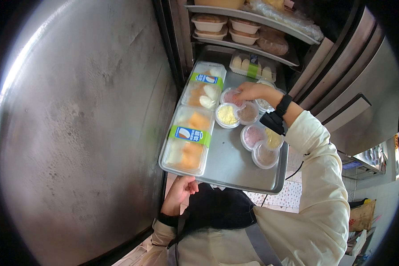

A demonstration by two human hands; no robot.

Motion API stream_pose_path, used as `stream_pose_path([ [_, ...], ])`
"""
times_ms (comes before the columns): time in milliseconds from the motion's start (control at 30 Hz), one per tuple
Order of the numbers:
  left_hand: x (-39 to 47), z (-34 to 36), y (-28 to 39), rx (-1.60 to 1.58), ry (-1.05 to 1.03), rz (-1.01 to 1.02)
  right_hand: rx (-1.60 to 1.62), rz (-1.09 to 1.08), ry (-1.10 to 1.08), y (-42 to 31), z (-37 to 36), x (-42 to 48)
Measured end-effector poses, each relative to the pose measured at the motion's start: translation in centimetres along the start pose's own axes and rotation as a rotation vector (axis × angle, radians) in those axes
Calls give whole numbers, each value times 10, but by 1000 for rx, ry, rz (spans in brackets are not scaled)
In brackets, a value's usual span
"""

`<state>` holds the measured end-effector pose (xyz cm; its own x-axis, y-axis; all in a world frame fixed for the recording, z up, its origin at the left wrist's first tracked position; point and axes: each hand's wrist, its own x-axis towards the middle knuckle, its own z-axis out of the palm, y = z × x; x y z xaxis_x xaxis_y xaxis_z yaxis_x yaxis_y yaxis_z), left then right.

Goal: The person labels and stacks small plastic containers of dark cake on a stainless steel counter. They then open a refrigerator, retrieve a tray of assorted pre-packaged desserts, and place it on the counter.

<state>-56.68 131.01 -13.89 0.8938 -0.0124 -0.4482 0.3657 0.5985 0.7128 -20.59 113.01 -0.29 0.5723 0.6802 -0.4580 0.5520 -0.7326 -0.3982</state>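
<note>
A metal tray (231, 149) juts out of an upright cabinet. My right hand (251, 91) reaches over it, fingertips at a clear round tub (232, 95) with pink filling; whether they grip it cannot be told. Beside that tub are a tub of yellow crumbs (227, 114) and a tub with brown filling (248, 113). Nearer the front right stands another joined tub cluster (265, 155). Along the tray's left side lie clear packs of pastries (189, 151) with green bands. My left hand (182, 190) is at the tray's front left edge, fingers curled, its hold partly hidden.
A large metal door (86, 133) fills the left. Above the tray, shelves carry white lidded containers (209, 24) and a plastic-wrapped item (273, 43). A clear pack with a green band (252, 66) sits at the tray's back. Metal cabinet fronts (355, 99) stand to the right.
</note>
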Motion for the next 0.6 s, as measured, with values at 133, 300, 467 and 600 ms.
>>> stream_pose_path([
  [133,1,0,3,0,-5,-10,-163,-8,163,-6,22,-13],
  [300,2,5,3,34,2,3,-288,-58,111,-15,45,-39],
  [467,1,2,-1,17,34,-13,-165,-228,124,-50,77,-87],
  [600,4,-1,-1,4,27,-27,-60,-254,126,-55,94,-112],
])
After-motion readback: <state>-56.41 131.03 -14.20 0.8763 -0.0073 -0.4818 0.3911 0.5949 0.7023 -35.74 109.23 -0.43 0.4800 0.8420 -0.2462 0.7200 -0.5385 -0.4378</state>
